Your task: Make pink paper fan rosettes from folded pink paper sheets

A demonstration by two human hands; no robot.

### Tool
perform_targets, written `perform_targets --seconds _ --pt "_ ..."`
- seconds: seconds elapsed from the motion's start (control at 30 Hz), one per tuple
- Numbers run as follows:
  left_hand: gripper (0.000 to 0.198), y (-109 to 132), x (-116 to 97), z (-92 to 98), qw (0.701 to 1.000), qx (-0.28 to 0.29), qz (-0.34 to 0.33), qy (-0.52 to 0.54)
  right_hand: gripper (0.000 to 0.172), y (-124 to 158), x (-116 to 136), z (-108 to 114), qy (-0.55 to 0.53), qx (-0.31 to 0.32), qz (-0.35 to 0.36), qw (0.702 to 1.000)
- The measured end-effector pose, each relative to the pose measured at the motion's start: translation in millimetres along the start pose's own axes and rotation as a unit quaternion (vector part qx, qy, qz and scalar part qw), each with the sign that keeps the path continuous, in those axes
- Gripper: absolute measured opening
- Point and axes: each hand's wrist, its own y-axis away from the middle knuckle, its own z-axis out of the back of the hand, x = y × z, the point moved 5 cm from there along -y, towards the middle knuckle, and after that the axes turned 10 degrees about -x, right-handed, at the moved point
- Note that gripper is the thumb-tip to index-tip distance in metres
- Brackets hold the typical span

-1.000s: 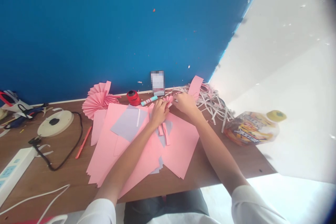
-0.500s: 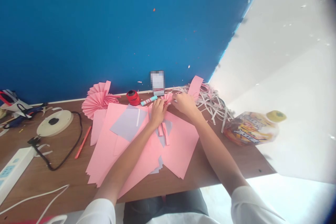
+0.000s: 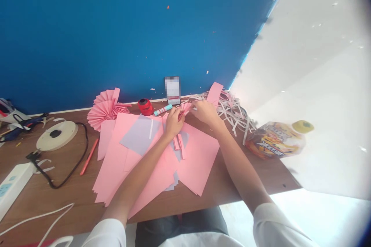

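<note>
A small piece of pleated pink paper (image 3: 186, 107) is held up between my two hands, above the far edge of the pink sheets. My left hand (image 3: 174, 122) is closed on its left side. From the right, the fingers of my right hand (image 3: 205, 112) pinch its other end; the fingertips are partly hidden. Below my left hand, folded pink strips (image 3: 181, 146) lie on the stacked pink sheets (image 3: 199, 158). A grey-violet paper square (image 3: 140, 137) with a thin white strip rests on the same pile. Just beyond my left hand is a glue stick (image 3: 163, 110).
A red roll-like item (image 3: 145, 107) and a propped phone (image 3: 173, 90) stand by the wall. Pink paper fans (image 3: 106, 110), a red pen (image 3: 89, 157), a coiled cable and a power strip (image 3: 14, 185) lie left. Shredded strips (image 3: 232, 108) and a yellow-capped pouch (image 3: 275, 141) lie right.
The view has shifted slightly. Both hands keep their hold on the pleated paper, with only small finger movement.
</note>
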Motion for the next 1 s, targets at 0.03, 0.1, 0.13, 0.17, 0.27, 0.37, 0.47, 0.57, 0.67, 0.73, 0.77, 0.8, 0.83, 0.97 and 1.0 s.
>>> perform_targets --seconds 0.03,0.1,0.13,0.17,0.27,0.37,0.47,0.57,0.67,0.73,0.77,0.8,0.83,0.97,1.0 --pt "0.018 0 0 0.3 1.0 0.0 0.003 -0.001 0.026 0 -1 0 -0.006 -0.004 -0.005 1.0" --pt "0.019 0 0 0.9 1.0 -0.001 0.002 -0.013 0.026 -1 -4 -1 -0.014 -0.013 -0.016 1.0" --pt "0.02 -1 -1 1.3 1.0 -0.002 -0.001 -0.021 0.027 -1 -5 -2 -0.016 -0.018 -0.021 0.999" --pt "0.02 -1 -1 1.6 1.0 -0.003 -0.004 -0.028 0.028 -1 -6 -3 -0.018 -0.023 -0.024 0.999" --pt "0.021 -1 -2 2.2 0.999 -0.003 -0.011 -0.039 0.029 -1 -7 -4 -0.023 -0.032 -0.028 0.999" --pt "0.021 -1 -2 2.8 0.999 -0.004 -0.017 -0.042 0.026 -1 -6 -4 -0.032 -0.033 -0.026 0.999" --pt "0.022 -1 -3 3.2 0.999 -0.003 -0.022 -0.037 0.026 -1 -9 -3 -0.041 -0.032 -0.04 0.998" --pt "0.022 -1 -4 3.1 0.999 -0.002 -0.03 -0.036 0.026 -2 -11 -5 -0.056 -0.026 -0.045 0.997" --pt "0.022 0 -3 2.6 0.999 -0.007 -0.033 -0.039 0.026 -3 -12 -7 -0.067 -0.029 -0.03 0.997" --pt "0.02 0 -1 1.6 0.999 -0.007 -0.03 -0.039 0.027 -4 -12 -9 -0.065 -0.036 -0.023 0.997" --pt "0.019 0 -1 1.0 0.999 -0.005 -0.029 -0.041 0.027 -4 -12 -9 -0.062 -0.04 -0.02 0.997" --pt "0.018 1 0 0.5 0.999 -0.002 -0.027 -0.044 0.027 -5 -11 -10 -0.06 -0.044 -0.018 0.997" --pt "0.018 1 0 0.2 0.999 0.002 -0.026 -0.048 0.027 -5 -10 -10 -0.058 -0.048 -0.014 0.997" --pt "0.026 0 -2 2.2 0.997 0.011 -0.026 -0.073 0.026 -5 -5 -7 -0.055 -0.058 -0.007 0.997" --pt "0.027 0 -4 3.5 0.996 0.011 -0.027 -0.08 0.025 -5 -4 -6 -0.055 -0.059 -0.005 0.997"
